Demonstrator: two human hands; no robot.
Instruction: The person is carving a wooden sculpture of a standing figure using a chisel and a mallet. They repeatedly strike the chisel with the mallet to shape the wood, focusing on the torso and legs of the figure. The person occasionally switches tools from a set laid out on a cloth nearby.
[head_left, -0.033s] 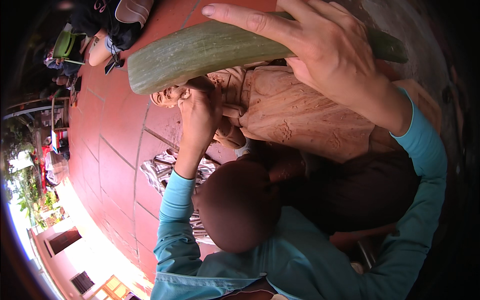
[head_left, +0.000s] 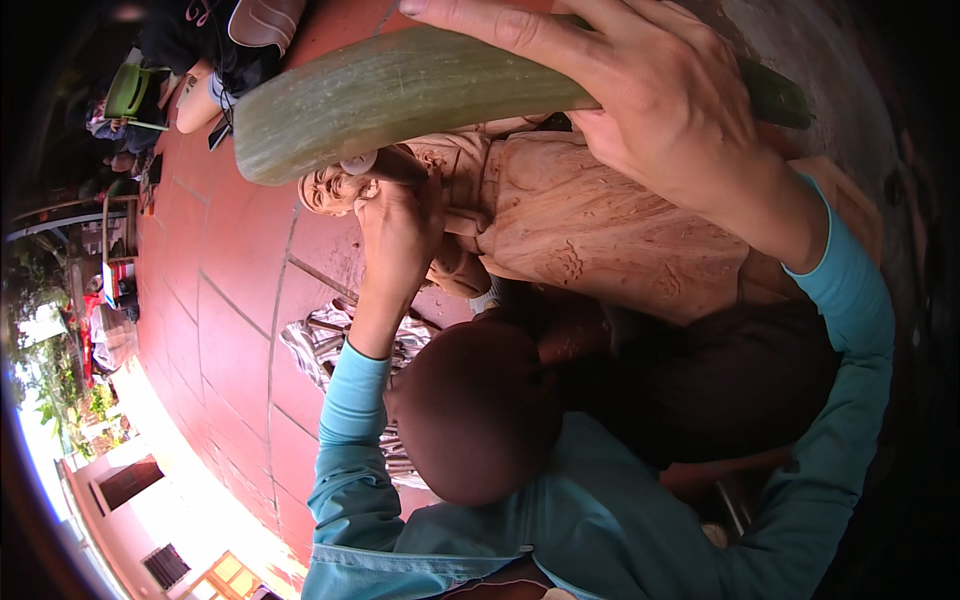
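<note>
A carved wooden figure (head_left: 600, 215) of reddish brown wood lies on its side across my lap, its smiling face (head_left: 333, 190) to the left. At its shoulder, my left hand (head_left: 398, 222) is closed round a chisel (head_left: 400, 165); the round handle end shows and the blade is hidden. Above the figure, my right hand (head_left: 665, 100) grips a long greenish wooden mallet (head_left: 400, 95), forefinger stretched along it. The mallet's broad end reaches left, over the figure's head and beside the chisel handle. The gap between mallet and handle is hard to judge.
Red floor tiles (head_left: 220, 270) spread out to the left. A striped cloth (head_left: 318, 345) lies beside my left forearm. My knee (head_left: 480, 415) rises under the figure. At the upper left a person (head_left: 205, 85) sits close by, near a green chair (head_left: 128, 92).
The mallet and my right hand have shifted slightly left and up, uncovering more of the figure's face and the chisel's handle end. My left hand has stayed in place.
</note>
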